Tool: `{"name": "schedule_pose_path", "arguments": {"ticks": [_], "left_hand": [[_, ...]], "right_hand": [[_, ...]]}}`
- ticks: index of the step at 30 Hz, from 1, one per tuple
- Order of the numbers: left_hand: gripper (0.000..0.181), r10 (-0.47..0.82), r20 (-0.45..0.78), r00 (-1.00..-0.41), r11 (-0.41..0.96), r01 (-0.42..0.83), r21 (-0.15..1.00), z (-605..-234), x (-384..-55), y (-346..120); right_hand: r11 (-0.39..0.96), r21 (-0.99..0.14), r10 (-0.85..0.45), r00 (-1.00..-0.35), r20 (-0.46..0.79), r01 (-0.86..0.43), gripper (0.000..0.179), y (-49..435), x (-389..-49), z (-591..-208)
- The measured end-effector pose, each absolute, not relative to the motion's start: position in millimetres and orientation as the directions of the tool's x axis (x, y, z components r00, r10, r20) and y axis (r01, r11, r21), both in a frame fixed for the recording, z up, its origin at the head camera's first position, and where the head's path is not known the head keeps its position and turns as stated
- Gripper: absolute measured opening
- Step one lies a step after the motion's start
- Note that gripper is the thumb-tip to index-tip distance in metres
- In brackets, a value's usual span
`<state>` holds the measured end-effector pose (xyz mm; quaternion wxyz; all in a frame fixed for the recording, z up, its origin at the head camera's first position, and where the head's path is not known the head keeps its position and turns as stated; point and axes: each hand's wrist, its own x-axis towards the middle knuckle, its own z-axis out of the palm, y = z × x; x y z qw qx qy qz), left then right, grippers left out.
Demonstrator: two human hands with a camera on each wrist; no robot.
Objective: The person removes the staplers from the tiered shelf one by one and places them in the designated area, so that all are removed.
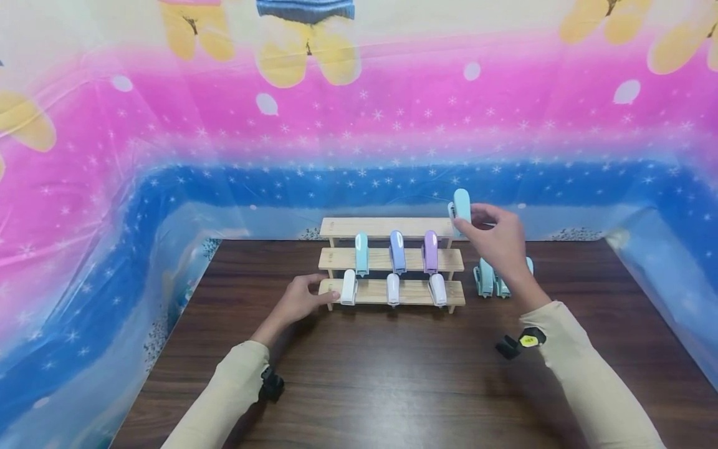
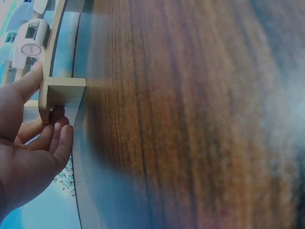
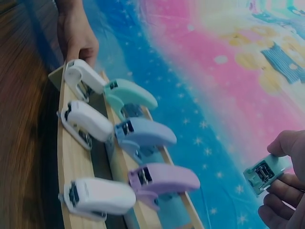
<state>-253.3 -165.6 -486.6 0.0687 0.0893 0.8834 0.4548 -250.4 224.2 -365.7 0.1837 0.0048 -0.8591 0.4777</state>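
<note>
We count one wooden rack point(image 1: 387, 227) with three shelves point(image 1: 415, 258), bearing three white staplers point(image 1: 392, 289), one mint stapler point(image 1: 361, 252), one blue stapler point(image 1: 397, 251) and one purple stapler point(image 1: 430, 251), six in all. We also see one left hand point(image 1: 303, 299), one right hand point(image 1: 498, 240), one held stapler point(image 1: 462, 202) and at least two loose staplers point(image 1: 485, 277) on one table point(image 1: 381, 374); we cannot tell their exact number.

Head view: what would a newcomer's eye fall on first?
Probably the pink-and-blue backdrop across the top. Next, the central wooden rack: three white staplers on its lowest shelf, three coloured ones above. Then the right hand, holding a mint stapler near the rack's upper right end.
</note>
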Motion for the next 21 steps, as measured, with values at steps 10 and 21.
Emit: {"name": "schedule_pose_path", "arguments": {"ticks": [10,21], "left_hand": [[0.057,0.215,-0.051,-0.975,0.569,0.083,0.818,-486.4,-253.2,-165.3],[0.059,0.214,-0.056,-0.975,0.574,0.079,0.815,-485.6,-252.9,-164.9]], "right_hand": [[0.579,-0.798,0.195,-0.922,0.334,-0.167,0.05,258.9,-244.1,-376.9],[0.613,-0.789,0.297,-0.915,0.274,-0.037,0.057,303.7,-236.5,-398.8]]}}
